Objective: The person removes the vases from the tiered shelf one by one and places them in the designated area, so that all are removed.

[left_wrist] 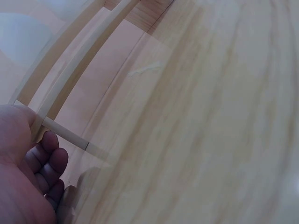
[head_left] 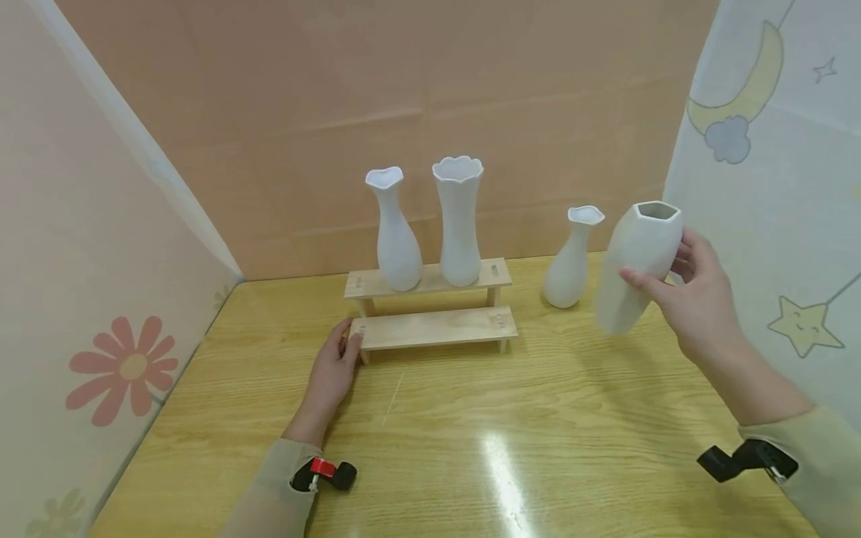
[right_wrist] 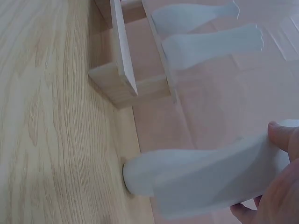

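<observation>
I have the right hand gripping the white faceted vase aloft and tilted, just beside the slim-necked vase on the wooden tabletop, while the left hand holds one end of the lower shelf of the two-tier wooden stand; I judge this the carrying step, and the next move seems to call for levelling the vase over that shelf. Only the head view gives me its pentagonal mouth, whereas the right wrist view shows the base off the tabletop, and the left wrist view reveals fingers curled beside the stand's leg
</observation>
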Demonstrator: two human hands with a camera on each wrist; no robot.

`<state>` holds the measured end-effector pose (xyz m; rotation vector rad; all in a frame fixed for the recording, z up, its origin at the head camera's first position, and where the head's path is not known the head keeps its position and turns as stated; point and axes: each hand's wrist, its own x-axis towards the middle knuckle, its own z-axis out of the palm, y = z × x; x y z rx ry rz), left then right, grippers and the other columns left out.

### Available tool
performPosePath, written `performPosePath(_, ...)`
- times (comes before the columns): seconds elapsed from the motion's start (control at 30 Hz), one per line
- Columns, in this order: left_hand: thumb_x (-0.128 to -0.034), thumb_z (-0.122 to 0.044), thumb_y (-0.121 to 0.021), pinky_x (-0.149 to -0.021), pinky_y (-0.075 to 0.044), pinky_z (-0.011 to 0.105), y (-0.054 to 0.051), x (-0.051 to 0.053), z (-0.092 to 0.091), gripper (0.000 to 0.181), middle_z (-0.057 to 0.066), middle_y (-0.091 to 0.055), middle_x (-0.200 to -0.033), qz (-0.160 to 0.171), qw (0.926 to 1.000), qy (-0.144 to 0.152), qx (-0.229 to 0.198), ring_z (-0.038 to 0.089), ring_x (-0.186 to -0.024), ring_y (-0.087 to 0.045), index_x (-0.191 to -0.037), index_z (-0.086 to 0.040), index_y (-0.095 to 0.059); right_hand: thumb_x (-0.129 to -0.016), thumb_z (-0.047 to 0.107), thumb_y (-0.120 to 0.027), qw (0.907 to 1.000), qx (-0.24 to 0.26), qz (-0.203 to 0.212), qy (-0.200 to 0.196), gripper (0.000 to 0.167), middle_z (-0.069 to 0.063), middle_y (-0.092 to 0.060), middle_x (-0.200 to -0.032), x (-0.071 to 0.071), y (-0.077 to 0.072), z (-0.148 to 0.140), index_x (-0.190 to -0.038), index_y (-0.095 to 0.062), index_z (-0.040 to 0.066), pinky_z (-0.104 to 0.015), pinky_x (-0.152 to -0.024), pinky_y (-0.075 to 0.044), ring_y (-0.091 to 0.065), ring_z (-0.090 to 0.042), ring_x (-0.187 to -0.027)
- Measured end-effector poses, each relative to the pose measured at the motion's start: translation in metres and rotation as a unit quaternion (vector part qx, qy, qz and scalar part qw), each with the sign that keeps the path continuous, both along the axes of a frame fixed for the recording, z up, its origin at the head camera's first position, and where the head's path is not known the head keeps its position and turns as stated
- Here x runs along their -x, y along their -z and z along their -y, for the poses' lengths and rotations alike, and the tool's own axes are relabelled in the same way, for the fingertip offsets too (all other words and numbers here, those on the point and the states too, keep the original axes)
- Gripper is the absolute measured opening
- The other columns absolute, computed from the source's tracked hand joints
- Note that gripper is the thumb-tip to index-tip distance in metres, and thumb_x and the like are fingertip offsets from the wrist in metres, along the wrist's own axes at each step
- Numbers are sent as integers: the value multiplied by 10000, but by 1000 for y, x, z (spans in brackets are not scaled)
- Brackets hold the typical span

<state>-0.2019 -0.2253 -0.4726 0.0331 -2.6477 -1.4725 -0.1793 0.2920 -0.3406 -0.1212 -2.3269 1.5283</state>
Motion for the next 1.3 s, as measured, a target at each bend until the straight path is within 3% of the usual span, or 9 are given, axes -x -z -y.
performPosePath(0.17, -1204, -355, -497, -641, -413, 305, -1, 0, 0, 575, 58, -543, -919, 27, 9999, 37, -113, 183, -751, -486, -1701, -81, -402, -1021, 332, -833, 9997, 39, 203, 156, 889, -30, -407, -1612, 11, 2, -9, -1735, -303, 339, -573, -1201, -418, -425, -230, -1478)
performPosePath(0.3, -1203, -354, -501, -630, -407, 299, -2, 0, 0, 578, 53, -536, -914, 63, 9996, 77, -252, 184, -743, -474, -1705, -89, -394, -1022, 377, -820, 9992, 127, 302, 246, 908, -53, -380, -1651, 20, 5, -14, -1745, -269, 361, -646, -1220, -372, -385, -249, -1533)
performPosePath(0.7, -1204, -331, -501, -666, -424, 323, -2, 2, 0, 567, 59, -558, -933, 74, 9999, 15, -136, 183, -778, -498, -1701, -77, -398, -1023, 408, -805, 9972, 359, 393, 524, 910, -62, -317, -1739, 48, 21, -26, -1745, -252, 380, -572, -1249, -361, -318, -252, -1574)
performPosePath(0.93, -1202, -355, -503, -655, -422, 319, 0, 2, 0, 579, 60, -553, -927, 66, 9999, 12, -136, 193, -764, -496, -1703, -84, -397, -1022, 399, -808, 9958, 521, 396, 633, 905, -2, -336, -1716, 63, 30, -30, -1742, -259, 377, -520, -1264, -347, -309, -241, -1567)
performPosePath(1.3, -1199, -368, -513, -654, -417, 317, 1, 0, 0, 578, 60, -543, -930, 59, 9996, 52, -262, 206, -763, -485, -1702, -106, -404, -1021, 470, -787, 9956, 385, 521, 680, 947, -71, -231, -1794, 79, 42, -35, -1758, -199, 383, -572, -1279, -305, -251, -280, -1627)
